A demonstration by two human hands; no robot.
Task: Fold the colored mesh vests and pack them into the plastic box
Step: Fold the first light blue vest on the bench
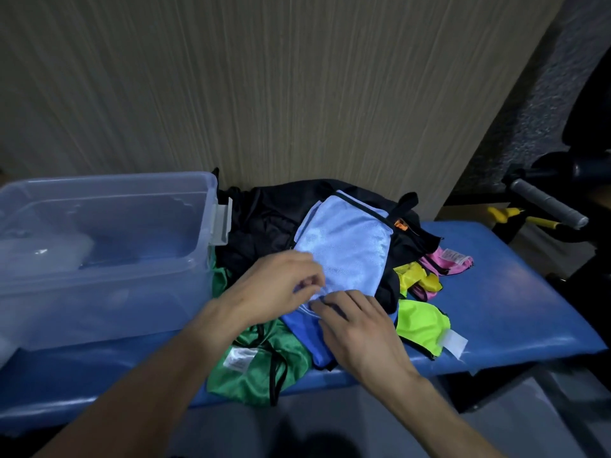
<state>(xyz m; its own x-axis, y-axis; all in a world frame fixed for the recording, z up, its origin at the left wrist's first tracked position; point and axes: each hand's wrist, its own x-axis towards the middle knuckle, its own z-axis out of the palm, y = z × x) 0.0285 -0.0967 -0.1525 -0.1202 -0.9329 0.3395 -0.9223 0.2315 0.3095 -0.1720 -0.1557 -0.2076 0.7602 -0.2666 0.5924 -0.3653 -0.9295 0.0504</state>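
1. Blue mesh is what you are working on: the light blue vest (pixel 344 252) lies on top of the heap on the blue bench (pixel 515 292), to the right of the plastic box (pixel 109 259)
2. Your left hand (pixel 281 285) has its fingers curled and pinches the near edge of that vest; your right hand (pixel 357 325) lies flatter on the fabric just beside it, fingertips touching the same edge. Whether the right thumb grips underneath, you cannot tell
3. Slippery mesh could slide out of a fold if you lift before the crease is pressed down
4. The vest rests on a lumpy pile of black cloth (pixel 264 223), a green vest (pixel 258 368) and a yellow vest (pixel 420 322); an uneven base may skew the fold
5. The black trim and cords of the green vest could snag and drag along when you pull the blue one free
6. The green and yellow vests hang over the front edge of the bench, so a tug may tip them to the floor
7. The box looks nearly empty apart from something pale at its left side, so most of the task seems ahead
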